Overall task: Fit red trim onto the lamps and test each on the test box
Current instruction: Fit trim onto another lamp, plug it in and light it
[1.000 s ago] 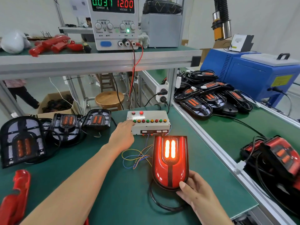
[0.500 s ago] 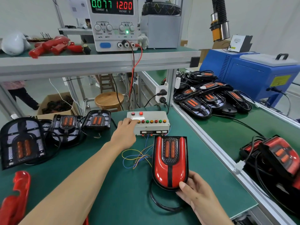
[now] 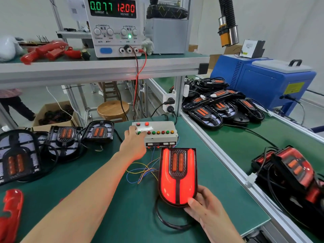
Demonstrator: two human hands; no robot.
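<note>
A lamp with red trim [image 3: 177, 178] lies on the green mat in front of me, its red outer surround glowing brightly. My right hand [image 3: 208, 213] holds its near end, thumb on the trim. My left hand [image 3: 134, 142] reaches to the white test box [image 3: 157, 135], fingers pressing on its left buttons. Coloured wires [image 3: 142, 172] run from the box toward the lamp. A loose red trim piece [image 3: 10, 213] lies at the near left.
Three untrimmed black lamps [image 3: 64, 137] sit at the left of the mat. A pile of black lamps [image 3: 219, 106] and trimmed red lamps [image 3: 294, 169] lie on the right bench. A power supply [image 3: 114, 27] reading 12.00 V stands on the shelf beside red trims [image 3: 47, 51].
The lamp's two centre bars were lit a second ago, then went dark; now the red outer surround glows. My left hand has shifted slightly along the box's buttons.
</note>
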